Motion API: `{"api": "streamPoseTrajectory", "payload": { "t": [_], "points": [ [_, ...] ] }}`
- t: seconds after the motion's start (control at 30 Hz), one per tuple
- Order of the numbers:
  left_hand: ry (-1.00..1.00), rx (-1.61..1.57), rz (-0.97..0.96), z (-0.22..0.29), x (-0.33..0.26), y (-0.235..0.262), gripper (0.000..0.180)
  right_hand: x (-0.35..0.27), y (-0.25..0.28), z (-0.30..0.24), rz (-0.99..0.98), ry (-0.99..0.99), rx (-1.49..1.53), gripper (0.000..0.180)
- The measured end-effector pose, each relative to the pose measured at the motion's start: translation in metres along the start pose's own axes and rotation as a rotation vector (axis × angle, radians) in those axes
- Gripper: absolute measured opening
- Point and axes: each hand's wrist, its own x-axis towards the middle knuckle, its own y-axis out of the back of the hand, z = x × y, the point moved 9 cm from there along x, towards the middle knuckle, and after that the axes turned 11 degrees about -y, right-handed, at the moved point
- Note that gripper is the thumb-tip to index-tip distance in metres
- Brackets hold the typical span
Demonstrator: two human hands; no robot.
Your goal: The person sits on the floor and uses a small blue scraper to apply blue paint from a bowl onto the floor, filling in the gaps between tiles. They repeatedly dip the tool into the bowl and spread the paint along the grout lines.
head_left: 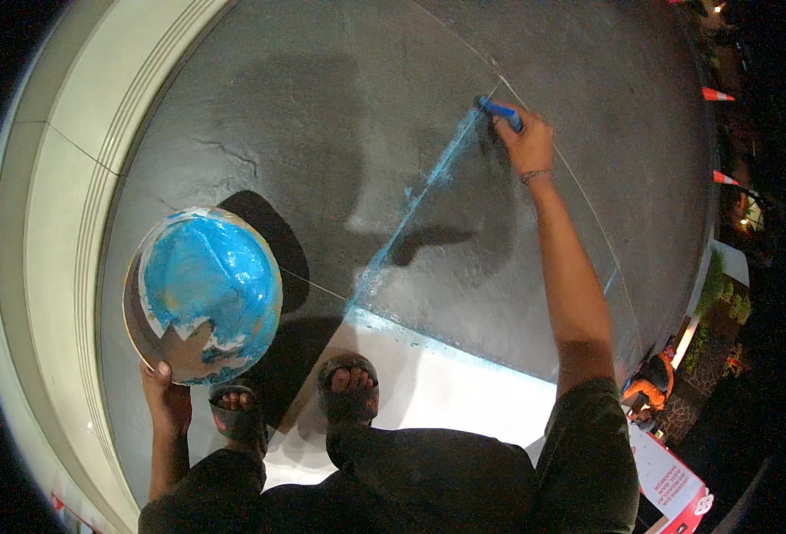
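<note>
My left hand (169, 396) grips the near rim of a round, shallow bowl (186, 345). Wet bright blue paint (233, 258) coats much of its inside, with pale and brownish smears near the edge. Out ahead and to the right, my right hand (530, 147) is closed round a paintbrush (505, 114) with a blue handle. Its bristles touch the dark grey floor at the far end of a blue paint line (437, 173). That line runs diagonally down toward my feet and is smudged along its sides. It meets the corner of a white painted area (446, 383), whose far edge is also blue.
A pale, ridged curved wall or step (72, 214) borders the left side. My sandalled feet (350, 383) stand by the white area. At the right are two orange-and-white cones (718, 95), a person in orange (651, 378) and a red-and-white printed board (673, 485).
</note>
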Motion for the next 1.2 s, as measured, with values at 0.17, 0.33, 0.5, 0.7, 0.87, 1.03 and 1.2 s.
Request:
{"api": "streamPoseTrajectory", "payload": {
  "t": [0.17, 0.33, 0.5, 0.7, 0.87, 1.03, 1.2],
  "points": [
    [-0.002, -0.023, -0.025, 0.003, 0.001, -0.006, 0.079, -0.001, -0.003, -0.019, 0.243, 0.374, -0.210, 0.032],
    [-0.021, 0.003, 0.007, 0.005, -0.005, 0.000, 0.081, -0.011, -0.014, -0.012, -0.055, 0.227, -0.293, 0.031],
    [0.017, -0.012, 0.049, -0.003, -0.003, 0.004, 0.080, 0.051, 0.000, 0.056, -0.039, -0.156, -0.150, 0.035],
    [0.004, -0.047, 0.030, -0.001, -0.003, -0.003, 0.079, 0.033, -0.017, 0.009, -0.050, 0.009, -0.252, 0.030],
    [0.018, -0.092, -0.015, -0.007, -0.002, -0.002, 0.081, -0.027, -0.011, -0.025, -0.257, 0.190, 0.011, 0.026],
    [-0.014, -0.032, -0.081, 0.020, 0.008, -0.046, 0.074, -0.079, 0.013, -0.051, -0.172, -0.064, 0.493, 0.024],
    [-0.060, -0.083, -0.147, 0.026, 0.003, -0.053, 0.069, -0.170, 0.029, -0.197, -0.287, 0.249, 0.398, 0.026]
  ]
}}
